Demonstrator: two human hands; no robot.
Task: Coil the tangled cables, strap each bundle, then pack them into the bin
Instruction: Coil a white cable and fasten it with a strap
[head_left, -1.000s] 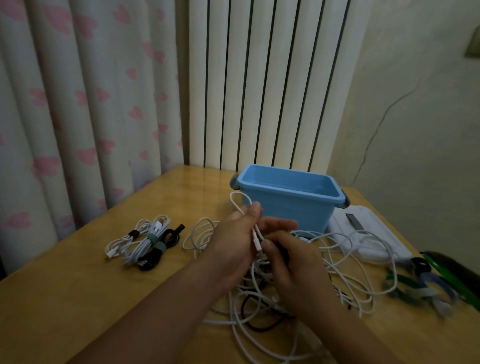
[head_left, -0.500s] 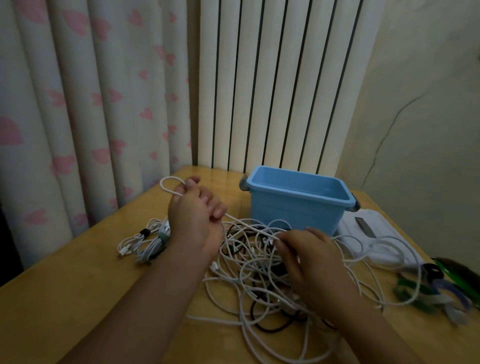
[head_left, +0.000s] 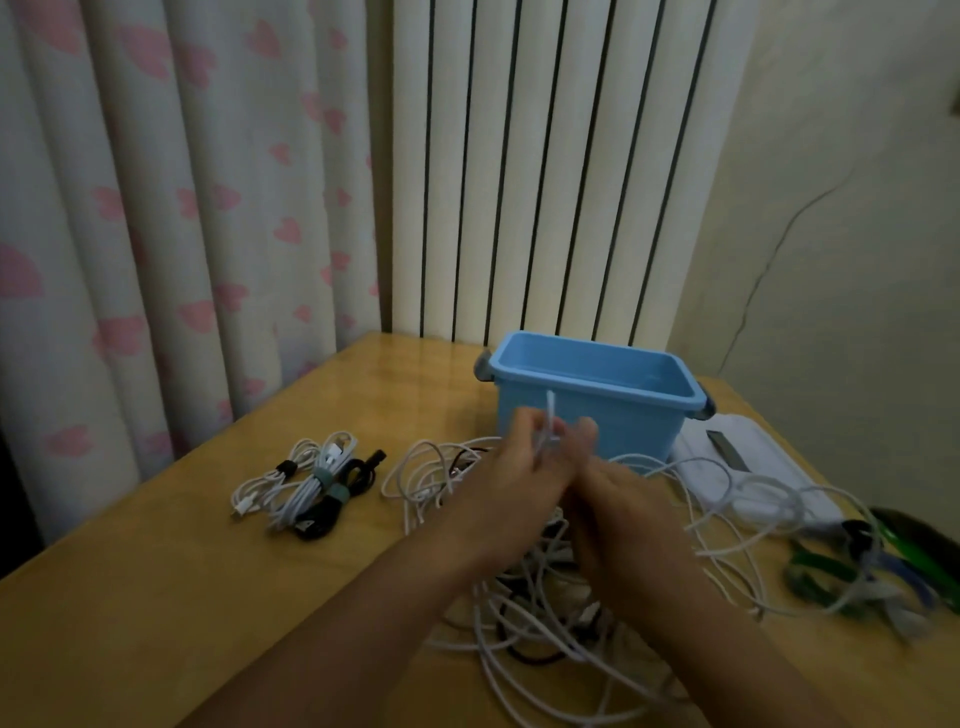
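Three strapped bundles (head_left: 311, 486) lay at the left of the table (head_left: 130, 597). The left hand (head_left: 511, 467) had swung back from its wide pull to meet the right hand (head_left: 618, 499) – both pinched one white cable (head_left: 549, 421) above the tangle (head_left: 545, 613), before the empty bin (head_left: 597, 402) – likely starting a coil.

No text, label, brand, number or sign can be read anywhere in the frame; the blue bin (head_left: 592, 410) right of centre shows plain walls; the white device (head_left: 748, 478) at right carries a dark patch too blurred to make out; the curtain (head_left: 156, 234) at left bears only pink shapes, not letters.
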